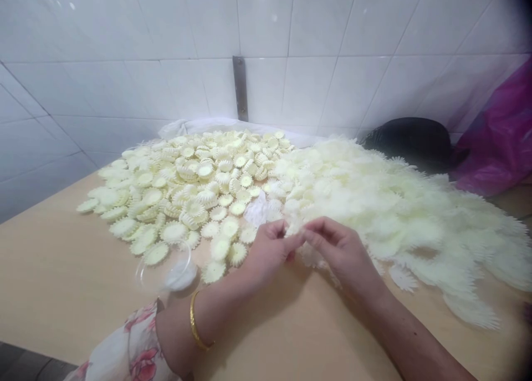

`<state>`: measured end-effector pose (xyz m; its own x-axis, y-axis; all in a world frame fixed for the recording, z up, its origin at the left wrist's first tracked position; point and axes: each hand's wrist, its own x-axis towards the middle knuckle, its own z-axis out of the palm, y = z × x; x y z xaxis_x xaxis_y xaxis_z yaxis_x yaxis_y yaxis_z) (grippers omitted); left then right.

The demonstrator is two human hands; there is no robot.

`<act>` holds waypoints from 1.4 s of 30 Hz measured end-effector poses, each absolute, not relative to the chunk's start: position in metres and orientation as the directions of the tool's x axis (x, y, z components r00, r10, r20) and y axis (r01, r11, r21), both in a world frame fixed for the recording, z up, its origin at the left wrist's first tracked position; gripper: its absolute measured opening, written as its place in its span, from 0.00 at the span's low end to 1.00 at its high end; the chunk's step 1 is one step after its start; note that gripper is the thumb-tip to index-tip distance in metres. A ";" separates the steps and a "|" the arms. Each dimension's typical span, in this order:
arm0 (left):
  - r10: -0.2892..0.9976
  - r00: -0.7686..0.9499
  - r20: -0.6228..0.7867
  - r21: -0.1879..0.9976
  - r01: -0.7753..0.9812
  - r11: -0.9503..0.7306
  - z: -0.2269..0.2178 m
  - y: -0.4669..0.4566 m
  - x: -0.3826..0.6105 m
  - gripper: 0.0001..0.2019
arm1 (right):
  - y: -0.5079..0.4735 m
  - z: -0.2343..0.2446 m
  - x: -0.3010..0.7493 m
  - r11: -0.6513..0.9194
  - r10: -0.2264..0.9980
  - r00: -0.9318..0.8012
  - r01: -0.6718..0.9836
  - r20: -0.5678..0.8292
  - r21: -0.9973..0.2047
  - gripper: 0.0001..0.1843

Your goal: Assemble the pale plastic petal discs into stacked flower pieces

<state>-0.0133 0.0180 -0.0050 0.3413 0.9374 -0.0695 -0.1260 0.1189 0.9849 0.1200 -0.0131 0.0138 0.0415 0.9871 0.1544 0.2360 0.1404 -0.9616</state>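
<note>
My left hand and my right hand meet fingertip to fingertip over the front of the table. Thumb and fingers are pinched on both; whatever lies between them is pale, small and mostly hidden. Just beyond the left hand sits a crumpled white scrap. A heap of small cream discs with toothed, curled edges spreads to the left. To the right lies a pile of thin, pale yellow fabric flower pieces with jagged rims. One whitish jagged piece shows beneath my right hand.
A round clear container with white contents stands left of my left forearm. The wooden table meets a tiled wall with a metal strip. At the back right are a dark rounded object and a magenta plastic bag.
</note>
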 end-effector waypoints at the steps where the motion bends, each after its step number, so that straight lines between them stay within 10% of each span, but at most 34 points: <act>1: 0.941 0.334 -0.057 0.988 -0.117 0.101 -0.005 0.018 -0.013 0.17 | -0.013 0.014 0.120 0.118 0.992 0.023 0.218 0.126 -0.969 0.11; 12: 0.879 0.472 -0.071 0.963 -0.196 0.183 -0.002 0.014 -0.011 0.12 | -0.008 0.007 0.122 -0.045 0.998 0.044 -0.116 -0.051 -0.992 0.11; 21: 0.837 0.507 -0.208 0.827 -0.367 0.427 0.000 0.017 -0.007 0.09 | -0.011 0.004 0.120 0.261 0.872 0.200 0.582 0.446 -0.771 0.09; 27: 0.889 0.414 -0.194 0.848 -0.384 0.364 -0.001 0.014 -0.006 0.09 | -0.008 0.000 0.118 0.235 0.833 0.238 0.665 0.499 -0.709 0.08; 42: 0.898 0.394 -0.195 0.807 -0.456 0.375 -0.001 0.013 -0.002 0.09 | -0.004 -0.001 0.116 0.146 0.930 0.342 -0.005 0.135 -0.989 0.13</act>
